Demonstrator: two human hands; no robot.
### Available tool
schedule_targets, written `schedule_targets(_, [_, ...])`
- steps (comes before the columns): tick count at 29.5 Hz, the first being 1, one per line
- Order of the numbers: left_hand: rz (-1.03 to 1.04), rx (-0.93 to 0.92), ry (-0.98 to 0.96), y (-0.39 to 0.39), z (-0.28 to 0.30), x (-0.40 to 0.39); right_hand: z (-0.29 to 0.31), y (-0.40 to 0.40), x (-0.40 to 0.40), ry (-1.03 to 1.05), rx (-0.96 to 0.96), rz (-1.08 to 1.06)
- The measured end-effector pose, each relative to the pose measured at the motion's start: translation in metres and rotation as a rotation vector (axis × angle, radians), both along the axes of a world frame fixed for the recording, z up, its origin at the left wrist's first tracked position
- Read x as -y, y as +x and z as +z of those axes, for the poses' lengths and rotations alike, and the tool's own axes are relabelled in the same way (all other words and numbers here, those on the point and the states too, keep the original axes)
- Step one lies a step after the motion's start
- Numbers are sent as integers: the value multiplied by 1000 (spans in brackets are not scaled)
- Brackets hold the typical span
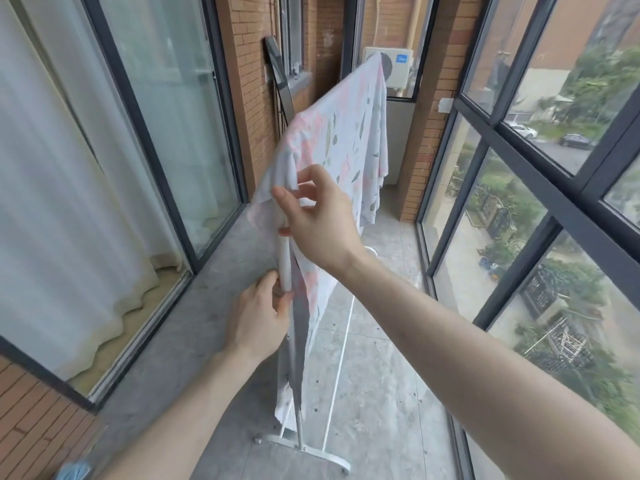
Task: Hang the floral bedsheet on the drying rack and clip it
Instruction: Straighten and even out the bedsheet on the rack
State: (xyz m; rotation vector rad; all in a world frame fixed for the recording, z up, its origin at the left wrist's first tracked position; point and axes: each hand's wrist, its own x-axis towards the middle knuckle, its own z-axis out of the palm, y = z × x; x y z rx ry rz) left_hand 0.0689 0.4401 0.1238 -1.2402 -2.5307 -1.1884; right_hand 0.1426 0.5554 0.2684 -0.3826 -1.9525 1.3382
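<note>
Both hands (258, 317) (318, 216) pinching floral bedsheet (349, 133), on rack (285, 261)

floral bedsheet (349, 133) draped over rack (313, 443) — left hand (258, 320), right hand (318, 216) holding it
</note>
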Motion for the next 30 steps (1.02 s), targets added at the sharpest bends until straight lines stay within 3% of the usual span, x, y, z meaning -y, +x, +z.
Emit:
schedule_targets(9, [166, 28, 5, 23, -8, -14, -45, 56, -59, -4, 79, 43])
schedule_targets(12, [327, 45, 133, 43, -6, -22, -63, 75, -94, 1, 156, 74])
schedule_targets(15, [465, -59, 284, 78, 3, -43, -76, 94, -131, 16, 222, 122])
schedule_targets(17, [465, -114, 297, 99, 16, -60, -82, 100, -153, 41, 258, 144])
schedule_targets(20, [553, -41, 320, 108, 49, -87, -84, 97, -172, 60, 302, 252])
schedule_targets(26, [769, -77, 382, 100, 105, -93, -73, 71, -158, 98, 234, 416])
schedule_targets(30, [840, -103, 456, 91, 122, -87, -64, 46, -143, 233, 265, 443])
